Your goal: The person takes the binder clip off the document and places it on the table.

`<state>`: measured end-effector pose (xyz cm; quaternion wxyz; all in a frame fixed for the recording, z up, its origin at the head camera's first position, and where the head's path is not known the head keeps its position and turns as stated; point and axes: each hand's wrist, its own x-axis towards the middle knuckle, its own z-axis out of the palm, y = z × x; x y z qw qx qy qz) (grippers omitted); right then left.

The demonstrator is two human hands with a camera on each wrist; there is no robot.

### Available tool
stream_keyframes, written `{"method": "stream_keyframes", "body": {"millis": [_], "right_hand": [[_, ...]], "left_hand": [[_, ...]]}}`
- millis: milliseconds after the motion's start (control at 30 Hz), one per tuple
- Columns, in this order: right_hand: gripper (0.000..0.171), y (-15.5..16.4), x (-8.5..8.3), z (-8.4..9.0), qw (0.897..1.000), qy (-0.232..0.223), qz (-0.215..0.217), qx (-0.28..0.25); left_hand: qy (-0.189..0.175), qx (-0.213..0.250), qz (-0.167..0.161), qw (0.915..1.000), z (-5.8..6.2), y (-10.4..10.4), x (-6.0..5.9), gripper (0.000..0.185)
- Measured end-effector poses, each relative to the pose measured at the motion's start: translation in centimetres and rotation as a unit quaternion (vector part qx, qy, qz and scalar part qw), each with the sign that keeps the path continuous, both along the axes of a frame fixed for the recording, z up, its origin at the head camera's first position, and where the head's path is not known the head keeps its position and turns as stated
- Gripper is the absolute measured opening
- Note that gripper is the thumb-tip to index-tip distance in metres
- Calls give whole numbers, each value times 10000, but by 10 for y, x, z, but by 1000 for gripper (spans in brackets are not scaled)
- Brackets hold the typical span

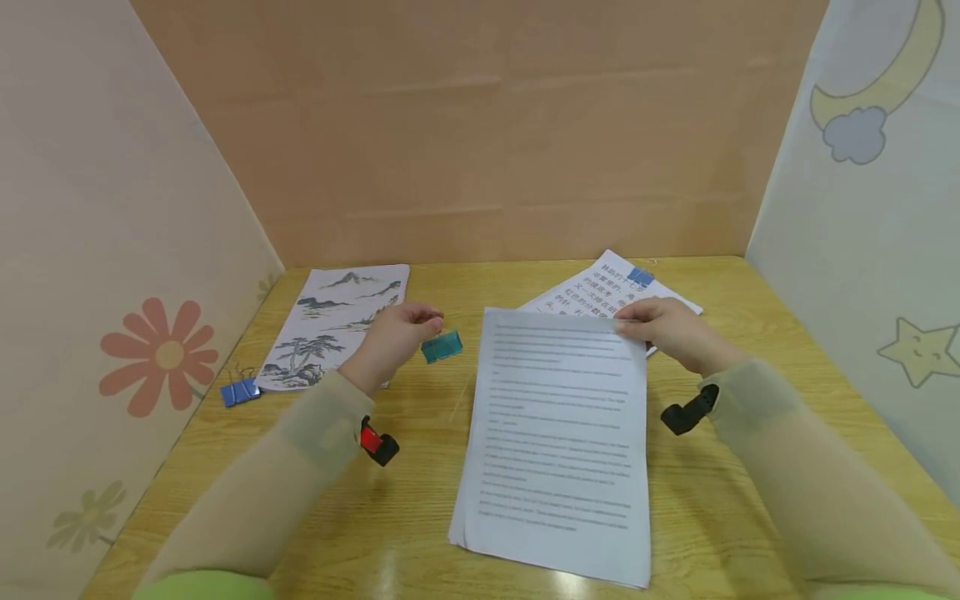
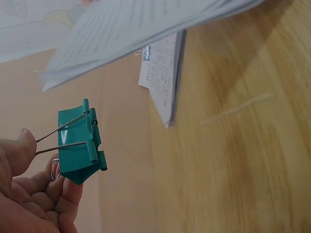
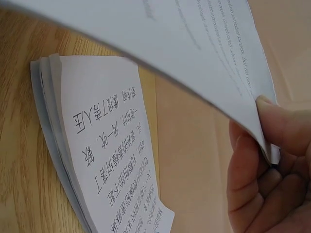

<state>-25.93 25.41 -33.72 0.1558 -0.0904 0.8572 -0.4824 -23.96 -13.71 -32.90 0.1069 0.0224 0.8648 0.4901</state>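
Fingers pinching on both sides: left hand [image 1: 388, 337] on green binder clip [image 1: 442, 347], right hand [image 1: 675, 328] on printed stack [image 1: 558, 442]

Clip: glossy body, silver wire handles, thumb against one. I have it just left of the stack in the head view, apart from the paper, above the wooden table [image 1: 405, 517]. Stack: white, several sheets, dark lines of print, lower-left edges slightly fanned, upper right corner between thumb and fingers. Can't tell if its bottom edge touches down. Print too small to read in head view; right wrist gives me a few English words. Left wrist view cuts the stack off at the top. Behind it: Chinese-text sheets [image 1: 581, 296], partly covered, blue clip [image 1: 641, 277] on them. Far left: ink-landscape sheets [image 1: 322, 308], partly hidden by the left hand; second blue clip [image 1: 242, 392] by their near corner, grip unclear.
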Motion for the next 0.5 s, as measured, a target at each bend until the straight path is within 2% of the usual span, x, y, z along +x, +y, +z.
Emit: {"method": "stream_keyframes", "body": {"millis": [200,500], "right_hand": [[32,11,4,0,9999,34,-75,119],[37,35,11,-1,9995,12,-229,230]], "left_hand": [[-45,-482,-26,9988,-25,1,-13,32],[-258,-772,-77,9966,-44,2,-25,34]]}}
